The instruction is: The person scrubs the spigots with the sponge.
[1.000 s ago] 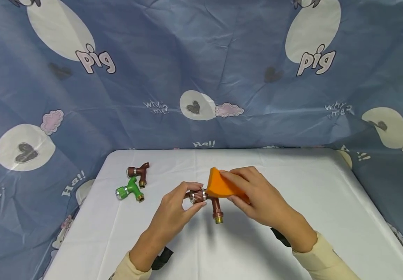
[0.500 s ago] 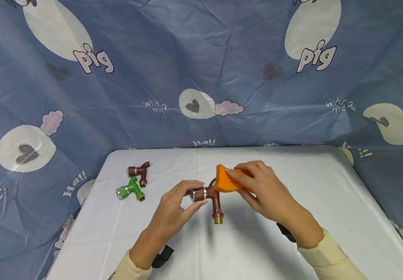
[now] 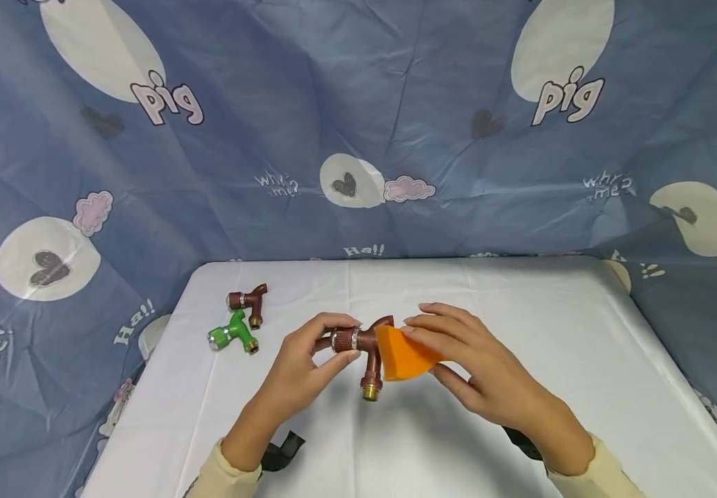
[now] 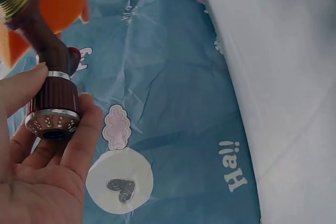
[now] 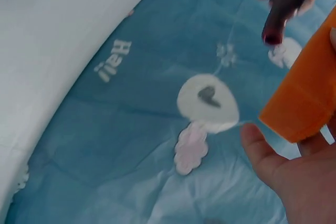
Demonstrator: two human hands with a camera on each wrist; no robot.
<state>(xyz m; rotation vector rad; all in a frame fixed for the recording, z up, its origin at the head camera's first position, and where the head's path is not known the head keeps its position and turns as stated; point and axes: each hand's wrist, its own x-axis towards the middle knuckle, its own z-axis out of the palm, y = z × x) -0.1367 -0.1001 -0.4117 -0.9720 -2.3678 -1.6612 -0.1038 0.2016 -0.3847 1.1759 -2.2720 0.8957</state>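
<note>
Mid-frame, gripping brown, brass-threaded tap (image 3: 366, 340) in left hand (image 3: 302, 366); pinching orange sponge-like block (image 3: 406, 354) in right hand (image 3: 489, 366); lowered now from spout (image 3: 386, 321) to outlet leg (image 3: 373, 366); likely wiping there.

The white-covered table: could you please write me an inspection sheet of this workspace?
Surface: white cloth-covered table, with faint fold creases.
Job's things: held brown tap with a brass threaded end pointing toward the person; orange cloth overlapping it in the head view, contact uncertain.
Clutter: green tap and second brown tap lying close together on the person's left.
Grips: left grip holds the tap by its ribbed knob; right grip pinches the cloth.
Cables: nothing seen.
Surroundings: blue printed backdrop with "pig" lettering; black strap by the left wrist.
</note>
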